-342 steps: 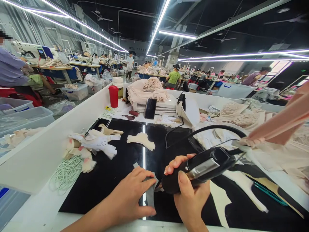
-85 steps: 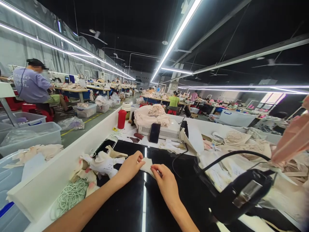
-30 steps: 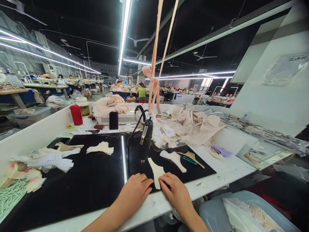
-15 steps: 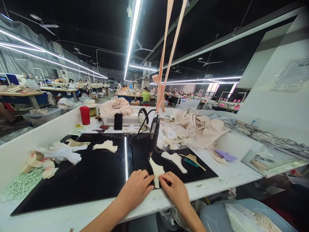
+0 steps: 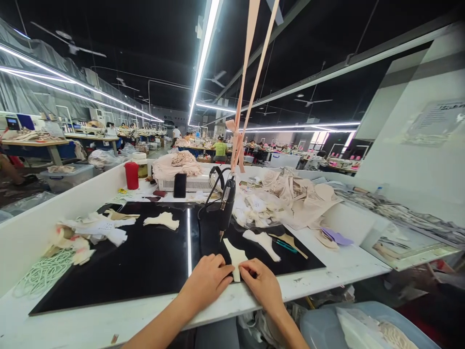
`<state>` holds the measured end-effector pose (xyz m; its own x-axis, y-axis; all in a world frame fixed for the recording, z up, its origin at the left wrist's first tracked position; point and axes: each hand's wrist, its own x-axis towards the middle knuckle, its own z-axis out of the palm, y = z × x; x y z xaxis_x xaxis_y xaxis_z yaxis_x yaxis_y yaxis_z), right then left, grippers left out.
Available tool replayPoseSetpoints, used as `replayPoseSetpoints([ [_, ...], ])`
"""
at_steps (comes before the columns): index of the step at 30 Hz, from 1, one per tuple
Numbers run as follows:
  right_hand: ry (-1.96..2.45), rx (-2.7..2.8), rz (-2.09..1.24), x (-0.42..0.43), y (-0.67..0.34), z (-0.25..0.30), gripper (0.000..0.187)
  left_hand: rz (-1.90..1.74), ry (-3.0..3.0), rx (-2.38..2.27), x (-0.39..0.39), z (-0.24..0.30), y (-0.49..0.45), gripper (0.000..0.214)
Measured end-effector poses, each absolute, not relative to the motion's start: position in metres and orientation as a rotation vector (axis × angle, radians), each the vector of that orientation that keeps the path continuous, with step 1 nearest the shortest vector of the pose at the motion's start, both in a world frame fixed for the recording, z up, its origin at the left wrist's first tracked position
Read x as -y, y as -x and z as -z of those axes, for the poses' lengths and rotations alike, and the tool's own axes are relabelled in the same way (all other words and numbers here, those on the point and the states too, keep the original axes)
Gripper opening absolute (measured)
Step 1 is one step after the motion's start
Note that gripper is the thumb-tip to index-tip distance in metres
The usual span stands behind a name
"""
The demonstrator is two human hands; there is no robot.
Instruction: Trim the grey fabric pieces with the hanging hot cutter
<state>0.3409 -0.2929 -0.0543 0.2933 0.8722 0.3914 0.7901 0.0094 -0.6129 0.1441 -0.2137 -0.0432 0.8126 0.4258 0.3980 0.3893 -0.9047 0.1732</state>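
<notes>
Left hand [image 5: 209, 275] and right hand [image 5: 261, 282] have moved from mid-frame to lower centre, flanking the cream piece [image 5: 235, 254] on the black mat [image 5: 138, 264]; fingertips are drawn narrow, though whether they pinch it I cannot tell. Light, even pressure should keep it flat.

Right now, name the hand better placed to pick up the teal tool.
Likely the right hand: it is nearer the teal tool, on the same side of the cream piece. The left hand is at that piece's other side, so it would have to reach across.
</notes>
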Motion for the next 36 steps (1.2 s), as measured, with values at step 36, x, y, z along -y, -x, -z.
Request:
replayPoseSetpoints([
  [36, 1.109, 0.497, -0.573, 0.206, -0.391, -0.014, 0.015, -0.684, -2.813, -0.689, 0.217, 0.051, -0.153, 0.024],
])
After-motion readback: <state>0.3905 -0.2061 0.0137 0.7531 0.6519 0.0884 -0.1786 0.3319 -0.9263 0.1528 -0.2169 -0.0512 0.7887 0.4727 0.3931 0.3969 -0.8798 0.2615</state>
